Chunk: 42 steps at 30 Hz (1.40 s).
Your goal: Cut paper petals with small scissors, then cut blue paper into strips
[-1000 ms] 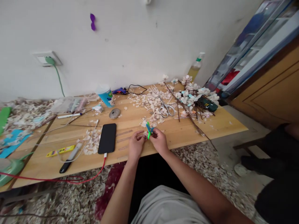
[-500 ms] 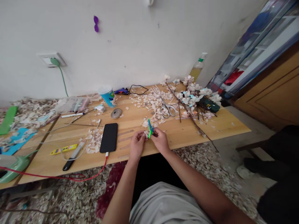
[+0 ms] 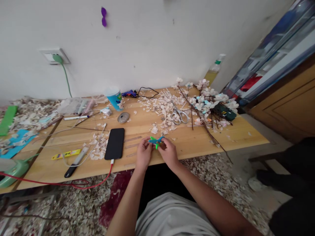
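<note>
Close together over the table's front edge, both of my hands pinch a small blue and green piece [image 3: 156,141]. My left hand [image 3: 144,151] grips its left end, and my right hand [image 3: 168,151] holds its right end. A small pile of pale petals [image 3: 154,128] lies just behind my fingers. To the left of my left hand is a black phone [image 3: 115,144] with a red cable plugged in. White-handled scissors [image 3: 179,116] rest among more petals behind my right hand.
Blossom branches [image 3: 205,102] spread over the table's right side near a bottle [image 3: 213,70]. A blue cup [image 3: 114,99], a round lid [image 3: 123,117], a utility knife [image 3: 76,162] and a yellow packet [image 3: 66,154] lie to the left. A person's dark-clothed leg shows at far right.
The blue and green piece has turned from upright to lying sideways between both hands. The pale petals that were at my left fingertips are no longer seen there. The view has shifted slightly.
</note>
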### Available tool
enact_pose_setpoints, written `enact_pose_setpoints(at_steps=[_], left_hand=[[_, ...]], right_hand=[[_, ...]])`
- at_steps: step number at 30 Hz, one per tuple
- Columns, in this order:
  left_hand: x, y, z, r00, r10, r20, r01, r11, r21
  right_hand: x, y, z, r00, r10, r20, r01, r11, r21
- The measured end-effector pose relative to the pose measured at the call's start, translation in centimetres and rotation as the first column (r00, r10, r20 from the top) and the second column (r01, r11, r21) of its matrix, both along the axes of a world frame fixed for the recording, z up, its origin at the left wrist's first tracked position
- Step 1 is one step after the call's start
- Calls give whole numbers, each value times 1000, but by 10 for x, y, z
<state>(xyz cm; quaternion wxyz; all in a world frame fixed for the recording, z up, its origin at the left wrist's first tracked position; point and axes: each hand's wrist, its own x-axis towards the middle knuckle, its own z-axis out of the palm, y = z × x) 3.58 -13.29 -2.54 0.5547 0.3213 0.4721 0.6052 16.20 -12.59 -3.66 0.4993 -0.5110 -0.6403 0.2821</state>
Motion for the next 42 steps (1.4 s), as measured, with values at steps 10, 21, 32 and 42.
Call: enact_pose_setpoints(at_steps=[10, 21, 32, 42], left_hand=[[-2, 1, 5, 995, -36, 96, 39, 999, -30], [-7, 1, 11, 964, -9, 265, 44, 991, -126], [-1, 0, -4, 997, 64, 51, -64, 998, -9], [-1, -2, 0, 992, 73, -103, -69, 997, 34]], right_hand=[[4, 5, -4, 992, 11, -126, -30, 989, -146], [2, 2, -3, 982, 106, -155, -125, 985, -120], [4, 3, -2, 990, 50, -132, -69, 987, -144], [-4, -1, -4, 1000, -8, -5, 8, 999, -51]])
